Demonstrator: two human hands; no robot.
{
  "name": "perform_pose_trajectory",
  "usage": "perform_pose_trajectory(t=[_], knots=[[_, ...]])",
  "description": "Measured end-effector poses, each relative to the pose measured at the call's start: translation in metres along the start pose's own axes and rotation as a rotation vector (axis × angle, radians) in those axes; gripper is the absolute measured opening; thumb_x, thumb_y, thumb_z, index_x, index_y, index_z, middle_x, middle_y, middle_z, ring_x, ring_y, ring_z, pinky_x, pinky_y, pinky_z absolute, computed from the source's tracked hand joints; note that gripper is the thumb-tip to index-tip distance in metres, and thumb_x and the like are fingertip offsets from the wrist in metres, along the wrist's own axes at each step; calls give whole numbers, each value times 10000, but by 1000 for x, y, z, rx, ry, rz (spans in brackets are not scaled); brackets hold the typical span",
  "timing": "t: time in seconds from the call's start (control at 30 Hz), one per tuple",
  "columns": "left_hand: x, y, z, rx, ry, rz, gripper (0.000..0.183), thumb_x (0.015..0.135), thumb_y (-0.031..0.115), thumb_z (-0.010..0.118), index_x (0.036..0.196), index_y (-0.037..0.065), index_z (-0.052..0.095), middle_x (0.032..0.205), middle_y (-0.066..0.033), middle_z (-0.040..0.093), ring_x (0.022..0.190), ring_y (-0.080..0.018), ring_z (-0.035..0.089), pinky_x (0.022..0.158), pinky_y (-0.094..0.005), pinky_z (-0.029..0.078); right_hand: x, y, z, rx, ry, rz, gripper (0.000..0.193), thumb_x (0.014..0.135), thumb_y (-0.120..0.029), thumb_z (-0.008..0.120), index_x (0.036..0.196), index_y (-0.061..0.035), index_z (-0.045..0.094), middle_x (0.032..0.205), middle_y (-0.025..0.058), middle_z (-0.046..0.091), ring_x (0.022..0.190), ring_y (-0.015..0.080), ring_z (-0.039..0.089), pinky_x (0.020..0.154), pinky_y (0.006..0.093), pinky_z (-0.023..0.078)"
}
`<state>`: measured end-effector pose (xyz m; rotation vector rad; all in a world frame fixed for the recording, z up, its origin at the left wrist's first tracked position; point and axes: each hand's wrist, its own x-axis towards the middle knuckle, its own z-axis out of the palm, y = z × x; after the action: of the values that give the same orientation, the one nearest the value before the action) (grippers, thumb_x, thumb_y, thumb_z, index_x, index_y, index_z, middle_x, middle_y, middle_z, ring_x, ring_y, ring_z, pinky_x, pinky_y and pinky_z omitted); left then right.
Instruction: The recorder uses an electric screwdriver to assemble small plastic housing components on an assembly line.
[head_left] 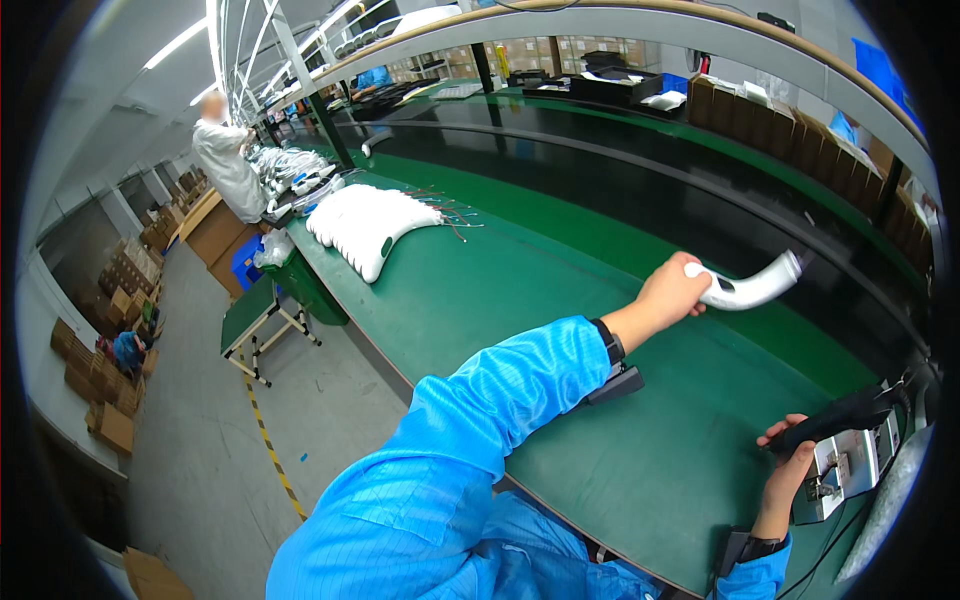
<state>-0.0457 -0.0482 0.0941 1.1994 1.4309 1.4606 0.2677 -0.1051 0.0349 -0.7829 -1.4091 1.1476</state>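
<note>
My left hand is closed round one end of a white curved plastic casing, holding it up over the far side of the green bench. A dark oval opening shows in the casing near my fingers. At the lower right my right hand grips the end of a black stick-shaped powered tool, perhaps an electric screwdriver. Beneath that tool stands a silver metal box-like fixture. Farther left, a row of similar white casings lies side by side, with thin coloured wires sticking out.
A black conveyor belt runs along the bench's far side, a single casing lying on it. Brown cartons line the far right. A green stool and green bin stand left; a person in white works beyond.
</note>
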Motion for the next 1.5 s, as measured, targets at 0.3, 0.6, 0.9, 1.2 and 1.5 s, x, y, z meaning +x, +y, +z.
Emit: perform_pose_trajectory(t=[0.3,0.6,0.9,1.2,1.5], knots=[[-56,30,22,452,-86,88,396,804,257,581,1091,-10,528,838,-117,650,651,-160,648,615,-300,516,-6,-8,5,-3,-53,4,761,845,-716,377,1099,-5,468,856,110,546,713,191,581,699,301,476],[-60,14,30,171,-114,62,471,875,401,601,1074,-14,501,801,-103,626,627,-143,614,579,-270,506,-5,-4,4,8,-78,13,766,847,-717,367,1098,0,466,860,115,547,717,196,584,708,302,474],[-65,-13,38,165,-86,210,563,822,289,693,1204,-2,399,900,-106,620,798,-148,598,714,-296,476,-5,-5,2,7,-65,25,775,839,-728,368,1102,-5,465,860,108,540,718,195,578,715,310,473],[-61,-57,40,-140,-157,199,595,793,143,719,1245,5,359,1076,-112,569,931,-162,575,793,-310,490,-6,-2,3,15,-35,31,762,842,-721,378,1110,-14,469,858,101,539,721,193,572,712,306,471],[-62,-59,34,-219,-182,141,567,800,132,710,1236,14,368,1058,-97,562,947,-155,570,764,-295,500,-4,-2,4,22,-30,40,755,841,-715,393,1116,-16,470,860,99,543,721,191,571,710,303,473]])
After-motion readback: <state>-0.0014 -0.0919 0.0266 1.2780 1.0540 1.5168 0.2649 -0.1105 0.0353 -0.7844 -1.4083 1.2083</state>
